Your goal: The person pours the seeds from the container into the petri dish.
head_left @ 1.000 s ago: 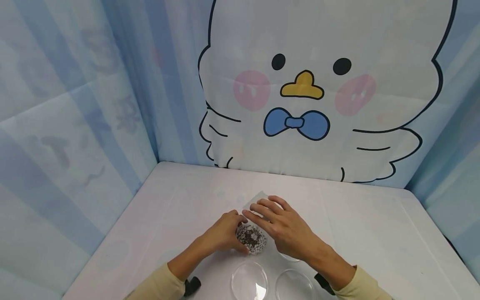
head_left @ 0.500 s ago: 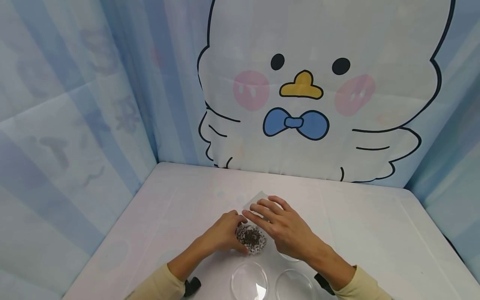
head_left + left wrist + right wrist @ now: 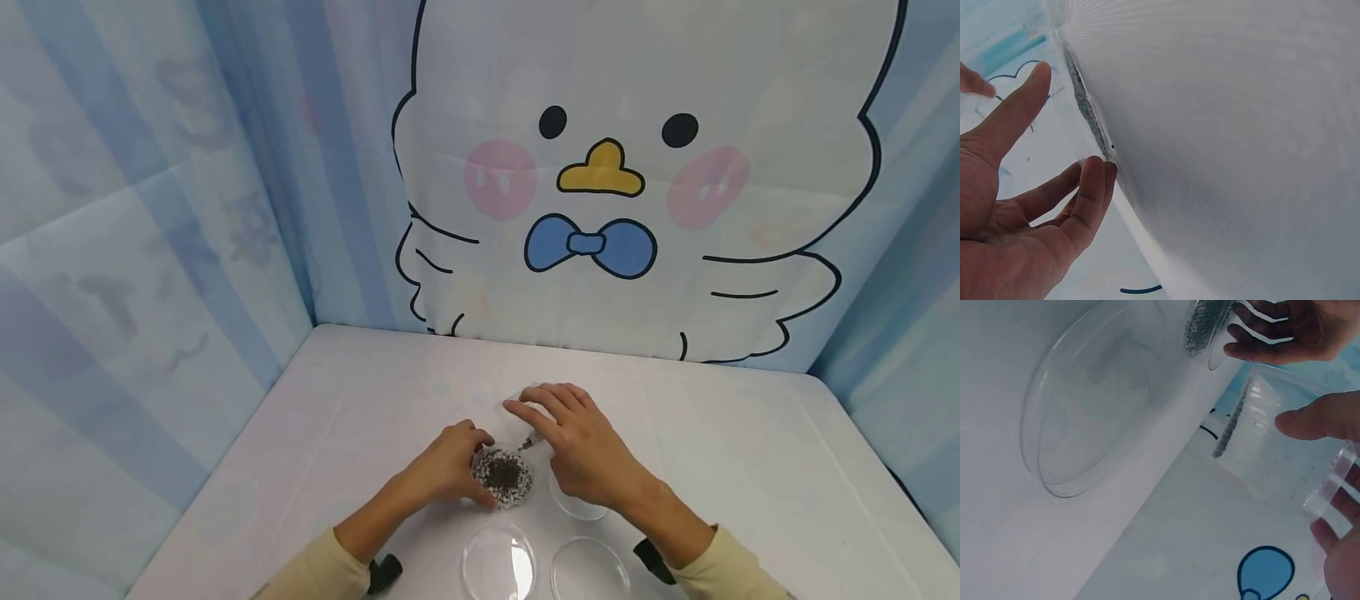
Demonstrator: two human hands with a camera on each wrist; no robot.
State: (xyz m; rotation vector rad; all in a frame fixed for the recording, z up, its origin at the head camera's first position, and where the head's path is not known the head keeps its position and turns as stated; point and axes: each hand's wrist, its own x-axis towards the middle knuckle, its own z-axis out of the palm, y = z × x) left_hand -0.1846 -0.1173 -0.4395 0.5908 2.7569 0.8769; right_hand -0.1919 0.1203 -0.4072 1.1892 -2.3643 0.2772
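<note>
A round clear petri dish (image 3: pixel 528 493) holds black-and-white granules (image 3: pixel 487 492) with a dark brown patch in the middle. My left hand (image 3: pixel 442 467) curves round its left side, thumb in front and fingers behind. Above and right of it, my right hand (image 3: pixel 588 446) grips a clear, rectangular plastic container (image 3: pixel 1266 462), thumb on one face and fingers on the other. Dark granules (image 3: pixel 1230 434) line the container's low edge, which tilts toward the filled dish in the head view. The left wrist view shows my left fingertips (image 3: pixel 1091 165) at the dish's side.
A clear dish (image 3: pixel 588 510) lies under my right hand. Two more clear round dishes, one (image 3: pixel 498 533) left and one (image 3: pixel 592 542) right, sit at the near edge of view. A printed cloth backdrop (image 3: pixel 360 250) rises behind the white table (image 3: pixel 720 450).
My right hand has shifted slightly right and turned, tipping the container with its granules lower. The brown patch in the dish has grown from patchy to solid. My left hand has stayed still.
</note>
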